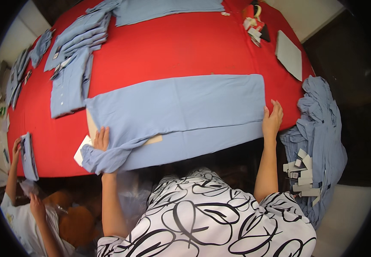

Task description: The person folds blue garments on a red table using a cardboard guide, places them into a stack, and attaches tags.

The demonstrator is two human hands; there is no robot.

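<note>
A light blue shirt (185, 105) lies long and flat in front of me, hanging over the table's near edge. A beige card (92, 125) shows at its left end and again between its layers. My left hand (101, 139) rests at that end, fingers stretched out, with a bunched sleeve (108, 159) draped across the wrist; the palm is partly hidden. Beside the fingers lies a white card (82, 150). My right hand (273, 119) is at the shirt's right end, fingers apart, the fingertips beside the fabric edge.
The table has a red cover (164, 47). Folded blue shirts (70, 88) pile up at left, more fabric (168, 10) lies at the far side. A grey board (289, 55) is at right, above heaped shirts (318, 128) with white tags. Another person's hand (16, 147) touches a folded shirt.
</note>
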